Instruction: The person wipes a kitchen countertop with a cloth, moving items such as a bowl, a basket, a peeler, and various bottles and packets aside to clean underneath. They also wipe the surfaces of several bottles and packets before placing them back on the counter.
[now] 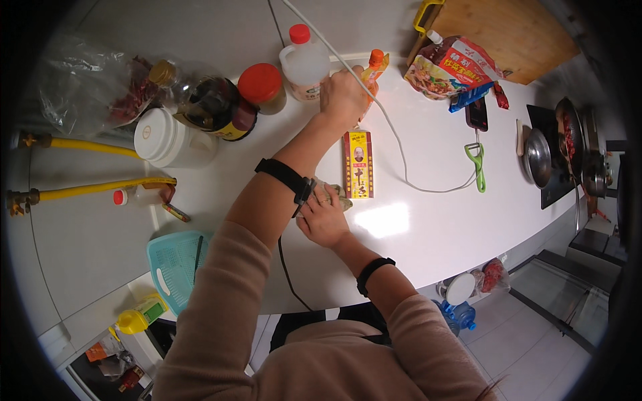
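My left hand reaches to the back of the white counter and is closed on an orange-capped spout pouch; part of the pouch is hidden behind my fingers. Lower down, my right hand presses a crumpled, greenish cloth against the countertop, its fingers lying over the fabric. A yellow and maroon spice box lies just to the right of the cloth. Beside my left hand stands a translucent jug with a red cap.
A white cable crosses the counter to a green peeler and a phone. At left are a red-lidded jar, a dark sauce bottle, a white canister and a turquoise basket. Pans stand on the hob at right.
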### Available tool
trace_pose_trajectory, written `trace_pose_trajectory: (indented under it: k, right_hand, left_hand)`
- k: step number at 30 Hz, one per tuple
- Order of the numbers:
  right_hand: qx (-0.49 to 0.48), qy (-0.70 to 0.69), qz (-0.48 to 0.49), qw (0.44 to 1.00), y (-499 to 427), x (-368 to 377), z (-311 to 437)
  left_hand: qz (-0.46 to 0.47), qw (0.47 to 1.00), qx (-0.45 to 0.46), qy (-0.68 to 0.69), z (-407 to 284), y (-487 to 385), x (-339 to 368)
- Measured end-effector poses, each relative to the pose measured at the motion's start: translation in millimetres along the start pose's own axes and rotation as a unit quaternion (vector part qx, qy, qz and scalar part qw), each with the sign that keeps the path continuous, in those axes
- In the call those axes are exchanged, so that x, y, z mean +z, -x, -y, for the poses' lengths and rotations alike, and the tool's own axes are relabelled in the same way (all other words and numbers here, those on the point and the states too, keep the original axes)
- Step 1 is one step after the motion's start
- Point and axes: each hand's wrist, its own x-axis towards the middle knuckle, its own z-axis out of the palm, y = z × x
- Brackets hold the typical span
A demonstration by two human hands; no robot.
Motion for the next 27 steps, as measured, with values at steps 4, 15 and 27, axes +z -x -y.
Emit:
trace_pose_trajectory:
  k: [4, 15, 27]
  right_hand:
    - [0.001, -0.003, 0.006, 1.0, 0, 0, 0]
    - [0.002, -0.009, -0.008, 1.0, -1, -2, 1]
    - [0.001, -0.028, 0.017, 0.999, 1, 7, -2]
  left_hand:
    - [0.0, 1.0, 0.01, -0.02, 5, -2, -5]
    - [-0.01, 0.997, 0.01, -0.07, 1, -25, -4]
    - [0.034, 0.994, -0.079, -0.071, -7, 57, 4]
